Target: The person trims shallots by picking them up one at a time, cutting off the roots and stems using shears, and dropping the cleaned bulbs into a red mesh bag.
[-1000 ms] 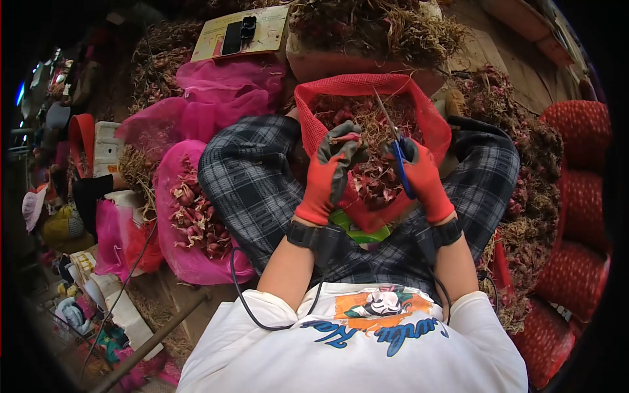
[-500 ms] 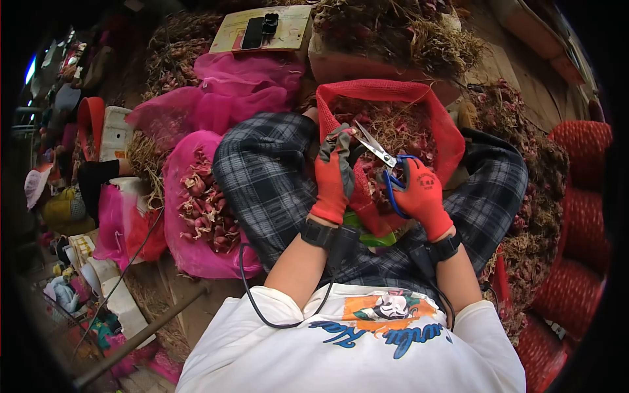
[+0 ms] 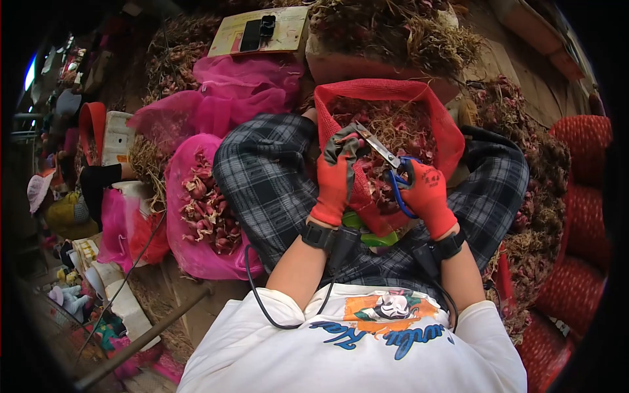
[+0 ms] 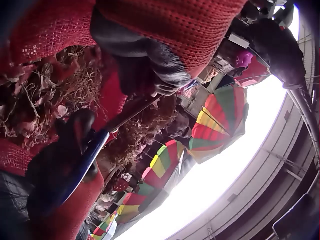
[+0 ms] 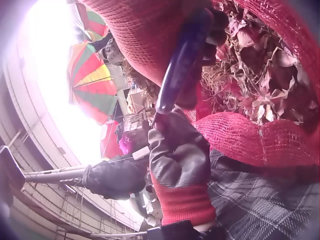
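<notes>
My left hand [image 3: 335, 173], in a red glove with a grey coated palm, pinches a small shallot, mostly hidden by the fingers. My right hand [image 3: 424, 193], gloved alike, grips blue-handled scissors [image 3: 392, 159]. Their blades point up and left, the tips right at the left fingertips. In the right wrist view the blue handle [image 5: 182, 65] runs down toward the curled left fingers [image 5: 177, 160]. Both hands are over the near side of a red mesh bag [image 3: 377, 90], its rim rolled wide, with dry skins, roots and shallots inside.
A pink mesh bag [image 3: 175, 242] of shallots [image 3: 206, 209] stands by the left knee. Behind it lies more pink netting [image 3: 249, 82]. A phone [image 3: 251, 35] rests on a board at the back. Heaped shallots [image 3: 540, 177] and full red sacks [image 3: 580, 216] line the right side.
The scissors have swung from pointing up, apart from the left hand, to slanting left with their tips at its fingers. Over the last half second the blades have drawn closer together.
</notes>
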Motion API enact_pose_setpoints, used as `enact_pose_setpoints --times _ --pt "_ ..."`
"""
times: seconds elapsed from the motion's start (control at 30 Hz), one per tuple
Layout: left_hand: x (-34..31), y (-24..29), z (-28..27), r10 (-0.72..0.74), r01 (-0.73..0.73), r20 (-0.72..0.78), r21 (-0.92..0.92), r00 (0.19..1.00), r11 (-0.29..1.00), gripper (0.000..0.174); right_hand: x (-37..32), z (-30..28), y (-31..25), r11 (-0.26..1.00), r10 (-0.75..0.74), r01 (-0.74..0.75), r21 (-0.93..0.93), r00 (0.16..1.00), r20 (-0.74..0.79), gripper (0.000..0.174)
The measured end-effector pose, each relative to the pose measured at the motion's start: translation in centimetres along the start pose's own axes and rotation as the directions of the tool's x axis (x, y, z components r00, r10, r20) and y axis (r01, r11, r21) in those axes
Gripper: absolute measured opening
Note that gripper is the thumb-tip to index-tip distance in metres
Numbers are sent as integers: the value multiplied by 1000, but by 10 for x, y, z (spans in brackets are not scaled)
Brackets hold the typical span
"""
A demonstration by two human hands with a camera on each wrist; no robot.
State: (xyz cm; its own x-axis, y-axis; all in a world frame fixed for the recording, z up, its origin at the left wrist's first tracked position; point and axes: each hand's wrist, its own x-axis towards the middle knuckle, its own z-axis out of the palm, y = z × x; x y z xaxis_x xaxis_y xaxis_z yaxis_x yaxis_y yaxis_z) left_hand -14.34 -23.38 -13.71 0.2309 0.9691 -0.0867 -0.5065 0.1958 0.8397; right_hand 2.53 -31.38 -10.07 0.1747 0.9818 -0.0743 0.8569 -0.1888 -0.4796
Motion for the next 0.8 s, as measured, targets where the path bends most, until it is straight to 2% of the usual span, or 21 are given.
enact_pose_setpoints --times 0.03,0.1,0.13,0.2,0.23,0.3,0.4,0.5,0.6,0.73,0.8 --pt "-1 6 7 -20 19 -13 -56 1000 998 28 0 0 0 1000 -6 6 29 1000 -13 30" --pt "-1 12 13 -33 32 -16 -48 999 998 26 1 0 1 996 -17 20 85 999 -36 28" --pt "0 14 14 -37 36 -17 -44 999 998 26 1 2 3 983 8 -6 182 1000 -6 29" --pt "2 15 14 -45 57 59 -224 997 973 27 0 8 5 927 50 -68 368 997 59 30" --pt "3 14 14 -44 72 97 -312 994 947 28 1 7 4 914 95 -131 384 989 110 32" --pt "5 13 12 -73 115 128 -361 989 925 34 3 1 -1 879 178 -254 405 960 217 37" --pt "5 14 8 -69 119 143 -375 987 919 40 3 -8 -8 943 130 -153 294 987 95 38" --pt "4 13 1 -81 153 184 -423 980 893 43 -1 -2 1 995 -34 46 83 989 -142 40" --pt "4 9 -8 -89 189 241 -429 966 883 41 -1 -12 7 995 -46 37 -94 994 -99 46" --pt "5 10 -8 -106 222 272 -444 957 868 37 -1 -17 11 996 -59 51 -71 991 -118 48" --pt "4 17 6 -234 241 71 -434 970 868 30 0 -20 11 993 -76 66 -98 991 -108 47"
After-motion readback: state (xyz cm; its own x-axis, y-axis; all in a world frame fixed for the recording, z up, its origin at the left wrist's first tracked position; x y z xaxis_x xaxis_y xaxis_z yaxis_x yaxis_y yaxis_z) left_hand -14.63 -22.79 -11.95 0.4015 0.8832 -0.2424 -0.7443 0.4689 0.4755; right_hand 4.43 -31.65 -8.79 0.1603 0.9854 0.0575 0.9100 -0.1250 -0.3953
